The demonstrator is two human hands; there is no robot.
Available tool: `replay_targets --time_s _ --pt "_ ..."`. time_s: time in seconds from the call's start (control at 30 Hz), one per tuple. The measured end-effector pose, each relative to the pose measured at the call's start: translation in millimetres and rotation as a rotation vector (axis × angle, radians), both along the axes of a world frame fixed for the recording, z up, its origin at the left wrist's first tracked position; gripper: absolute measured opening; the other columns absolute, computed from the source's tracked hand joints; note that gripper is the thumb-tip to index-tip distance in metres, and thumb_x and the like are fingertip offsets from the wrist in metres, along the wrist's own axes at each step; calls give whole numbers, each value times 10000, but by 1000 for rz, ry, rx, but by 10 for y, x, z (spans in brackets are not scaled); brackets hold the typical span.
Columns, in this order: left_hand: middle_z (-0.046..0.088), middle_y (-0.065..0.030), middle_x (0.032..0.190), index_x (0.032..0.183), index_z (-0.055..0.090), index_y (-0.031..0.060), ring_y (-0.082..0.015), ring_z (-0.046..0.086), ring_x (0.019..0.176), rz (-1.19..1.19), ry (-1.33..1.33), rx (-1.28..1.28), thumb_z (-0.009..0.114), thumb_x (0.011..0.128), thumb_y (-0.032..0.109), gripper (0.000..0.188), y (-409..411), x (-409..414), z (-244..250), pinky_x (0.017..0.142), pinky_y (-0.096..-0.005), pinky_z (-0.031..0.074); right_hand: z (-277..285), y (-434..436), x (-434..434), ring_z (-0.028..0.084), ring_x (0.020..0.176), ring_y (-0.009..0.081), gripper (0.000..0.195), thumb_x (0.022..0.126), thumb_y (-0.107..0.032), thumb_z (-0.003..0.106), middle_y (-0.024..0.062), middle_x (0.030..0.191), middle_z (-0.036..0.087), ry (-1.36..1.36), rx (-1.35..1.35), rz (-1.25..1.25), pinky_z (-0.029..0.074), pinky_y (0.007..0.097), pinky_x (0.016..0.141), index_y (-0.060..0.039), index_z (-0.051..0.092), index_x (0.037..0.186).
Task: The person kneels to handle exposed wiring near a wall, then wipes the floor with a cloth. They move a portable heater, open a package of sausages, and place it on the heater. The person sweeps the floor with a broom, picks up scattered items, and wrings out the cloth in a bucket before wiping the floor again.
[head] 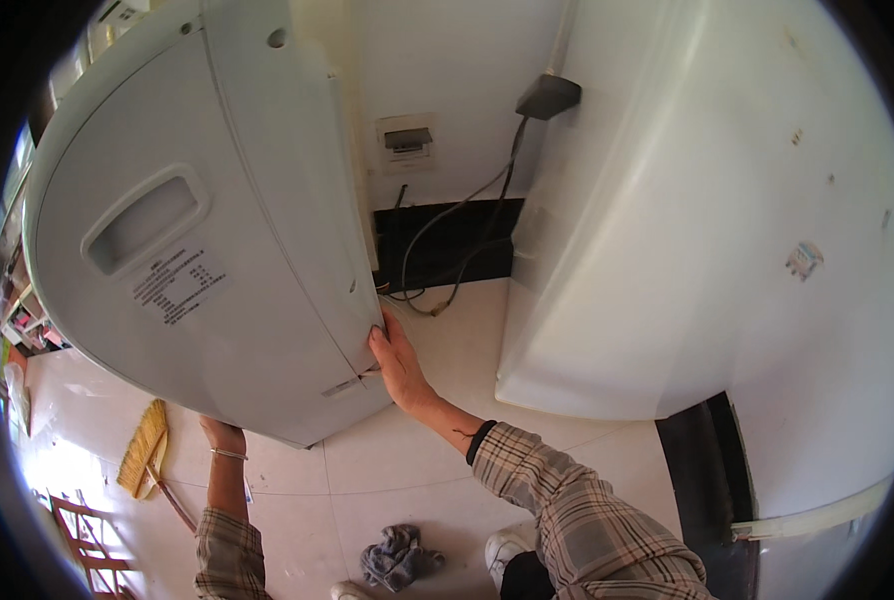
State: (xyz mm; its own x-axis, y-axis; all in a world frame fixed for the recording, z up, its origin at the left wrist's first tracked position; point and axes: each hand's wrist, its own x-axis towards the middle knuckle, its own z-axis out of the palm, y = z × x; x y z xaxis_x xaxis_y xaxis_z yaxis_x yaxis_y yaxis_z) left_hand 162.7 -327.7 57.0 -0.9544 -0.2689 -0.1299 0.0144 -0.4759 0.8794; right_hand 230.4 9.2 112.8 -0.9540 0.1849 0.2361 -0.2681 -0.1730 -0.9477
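Note:
A large light-grey appliance (pixel 282 187) stands before me on the left, its broad side panel facing up at me. That panel has a recessed handle (pixel 146 217) and a printed label (pixel 180 289). My right hand (pixel 405 371) grips the appliance's rear edge near the bottom, thumb on the panel and the other fingers partly hidden behind it. Under the rounded front lower edge is my left hand (pixel 223 435), its fingers hidden by the casing. A thin cable (pixel 441 306) with a connector lies on the floor behind the right hand.
A tall white body (pixel 604 300) stands to the right. Above the dark skirting (pixel 447 259), a black plug block (pixel 548 97) hangs near a covered wall switch box (pixel 408 146). A yellow broom (pixel 144 450), a crumpled grey cloth (pixel 398 556) and a reddish rack-like frame (pixel 90 536) are on the floor.

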Motion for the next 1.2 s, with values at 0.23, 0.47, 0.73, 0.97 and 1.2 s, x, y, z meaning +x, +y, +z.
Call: replay_targets --time_s 0.23,0.47,0.73,0.97,1.2 --pt "578 -51 1293 1355 490 85 -228 563 1184 -145 94 -32 447 1006 442 501 -185 18 -121 982 -371 503 -20 -57 361 396 1341 377 812 973 -513 495 302 1435 388 37 60 -135 292 402 1129 116 282 1441" --pt "550 -29 1340 1389 470 114 -229 540 1210 -314 117 4 413 1011 488 535 -123 85 40 1005 -378 492 8 22 641 333 1381 383 833 978 -510 489 309 1469 326 18 135 -158 265 408 1144 121 233 1457" --pt "555 -77 1343 1395 455 66 -243 554 1199 -178 115 -27 431 1003 474 567 352 150 141 975 -375 509 90 96 497 493 1191 425 683 990 -448 454 323 1276 495 127 114 -405 374 442 1036 116 372 1365" --pt "637 -19 981 1151 578 104 -128 604 776 -227 -25 -67 464 976 372 340 790 88 96 583 -272 495 142 551 -56 490 1233 390 665 1029 -456 343 284 1345 483 201 106 -514 355 407 1067 94 381 1402" --pt "625 23 958 1125 577 145 -114 567 768 -79 79 -22 477 982 469 368 1575 185 177 551 -274 431 154 1077 -369 440 1330 325 627 1053 -438 305 220 1435 467 128 66 -521 323 376 1107 59 408 1420"
